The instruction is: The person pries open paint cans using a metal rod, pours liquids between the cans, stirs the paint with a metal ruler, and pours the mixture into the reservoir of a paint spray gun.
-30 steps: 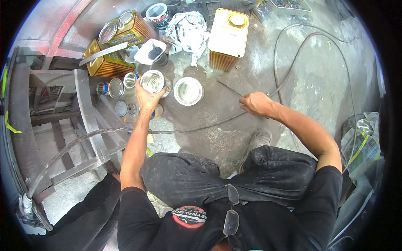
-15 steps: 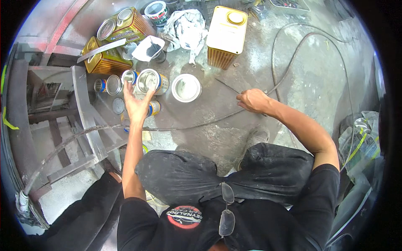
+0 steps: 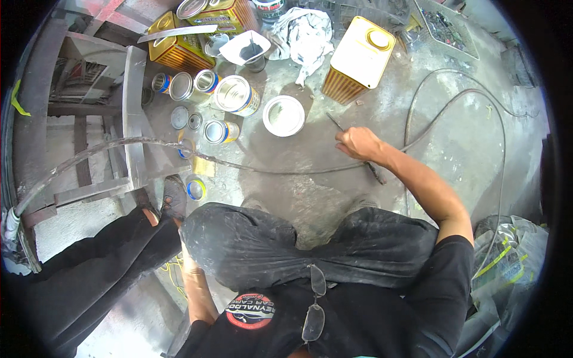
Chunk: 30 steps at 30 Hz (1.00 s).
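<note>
My right hand is closed on a thin dark stick with a thicker dark end showing beyond my wrist, just right of a round pale-rimmed can. To its left stands an open silver can, with a smaller blue-banded tin below it and several other tins and lids grouped nearby. My left hand is down beside my left knee, its fingers hidden by the trouser leg.
A gold square container stands beyond, beside crumpled cloth, tilted gold tins and a crate. A hose crosses the floor. A frame stands left, near another person's leg. Crumpled plastic lies right.
My left hand has let go of the silver can and moved down beside my knee; the can now stands among the others. My right hand still holds the stick. The view has shifted slightly.
</note>
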Motion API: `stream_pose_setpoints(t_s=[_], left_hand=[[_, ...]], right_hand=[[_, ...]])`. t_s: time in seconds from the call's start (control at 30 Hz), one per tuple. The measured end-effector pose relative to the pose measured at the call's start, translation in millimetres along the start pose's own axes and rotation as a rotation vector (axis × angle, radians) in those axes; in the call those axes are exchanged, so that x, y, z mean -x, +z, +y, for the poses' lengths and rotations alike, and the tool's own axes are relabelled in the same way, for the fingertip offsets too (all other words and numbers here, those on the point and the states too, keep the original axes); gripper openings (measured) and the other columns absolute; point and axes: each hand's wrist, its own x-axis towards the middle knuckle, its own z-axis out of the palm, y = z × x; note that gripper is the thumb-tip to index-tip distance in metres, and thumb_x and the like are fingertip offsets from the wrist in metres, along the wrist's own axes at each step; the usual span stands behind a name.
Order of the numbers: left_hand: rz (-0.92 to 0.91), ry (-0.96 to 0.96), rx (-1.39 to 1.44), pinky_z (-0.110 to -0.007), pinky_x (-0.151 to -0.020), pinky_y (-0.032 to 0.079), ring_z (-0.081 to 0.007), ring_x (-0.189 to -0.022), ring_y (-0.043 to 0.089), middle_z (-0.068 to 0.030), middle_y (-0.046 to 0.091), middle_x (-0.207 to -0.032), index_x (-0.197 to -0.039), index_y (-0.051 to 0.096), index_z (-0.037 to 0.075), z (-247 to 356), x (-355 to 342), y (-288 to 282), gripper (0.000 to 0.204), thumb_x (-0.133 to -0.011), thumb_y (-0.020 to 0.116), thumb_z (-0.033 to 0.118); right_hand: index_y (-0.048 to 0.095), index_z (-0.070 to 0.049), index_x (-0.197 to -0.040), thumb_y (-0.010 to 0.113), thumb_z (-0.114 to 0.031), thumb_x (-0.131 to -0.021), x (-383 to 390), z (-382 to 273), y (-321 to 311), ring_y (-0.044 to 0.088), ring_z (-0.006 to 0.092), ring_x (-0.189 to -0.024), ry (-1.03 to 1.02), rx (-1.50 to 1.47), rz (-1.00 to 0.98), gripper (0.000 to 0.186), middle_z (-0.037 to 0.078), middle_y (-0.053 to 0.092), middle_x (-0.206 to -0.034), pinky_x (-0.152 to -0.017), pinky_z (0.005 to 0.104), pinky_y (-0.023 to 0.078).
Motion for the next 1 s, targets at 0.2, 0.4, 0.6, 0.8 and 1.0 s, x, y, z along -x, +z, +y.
stream_pose_setpoints(t_s=[0.2, 0.4, 0.6, 0.8, 1.0], left_hand=[[-0.5, 0.297, -0.186, -0.045, -0.108, 0.049, -0.033, -0.123, 0.064, -0.021, 0.064, -0.137, -0.141, 0.057, -0.002, 75.2, -63.1, 77.8, 0.08, -0.097, 0.058, 0.065], [-0.13, 0.581, -1.291, -0.047, -0.1, 0.052, -0.0376, -0.114, 0.064, -0.0239, 0.062, -0.129, -0.137, 0.058, -0.005, 80.9, -188.0, 139.9, 0.059, -0.088, 0.081, 0.018], [0.087, 0.835, -1.743, -0.051, -0.104, 0.049, -0.0454, -0.121, 0.058, -0.0294, 0.057, -0.13, -0.138, 0.056, -0.003, 54.8, -236.6, 119.8, 0.078, -0.074, 0.091, 0.023], [0.103, 0.733, -1.666, -0.049, -0.103, 0.052, -0.045, -0.118, 0.062, -0.0297, 0.059, -0.129, -0.14, 0.057, -0.002, 65.2, -239.0, 113.8, 0.079, -0.073, 0.091, 0.023], [0.137, 0.803, -1.601, -0.05, -0.109, 0.048, -0.0479, -0.127, 0.056, -0.0351, 0.055, -0.135, -0.147, 0.044, -0.009, 62.9, -237.5, 116.4, 0.1, -0.074, 0.091, 0.039]], right_hand=[[0.071, 0.001, -0.089, 0.069, -0.036, -0.095, 2.6, 6.5, 4.9, 0.072, 0.0449, -0.083, -0.002, 0.04, -0.002, 0.037, 0.026, 0.072, -0.085, -0.075, 0.0514, 0.059], [0.071, 0.004, -0.086, 0.07, -0.037, -0.094, 56.8, 17.9, 5.3, 0.072, 0.0456, -0.082, 0.224, 0.055, -0.121, 0.041, 0.026, 0.072, -0.084, -0.075, 0.0513, 0.059], [0.065, 0.001, -0.105, 0.076, -0.033, -0.091, 118.6, 20.3, 48.0, 0.071, 0.0455, -0.085, 0.472, -0.09, 0.051, 0.038, 0.026, 0.072, -0.09, -0.073, 0.0522, 0.056], [0.063, -0.001, -0.105, 0.075, -0.031, -0.092, 118.2, 11.8, 84.5, 0.07, 0.0449, -0.089, 0.571, -0.073, 0.19, 0.035, 0.025, 0.069, -0.103, -0.074, 0.0519, 0.055], [0.062, -0.001, -0.107, 0.075, -0.03, -0.092, 113.6, 8.7, 93.0, 0.07, 0.0443, -0.089, 0.553, 0.023, 0.17, 0.035, 0.024, 0.067, -0.104, -0.073, 0.0515, 0.057]])
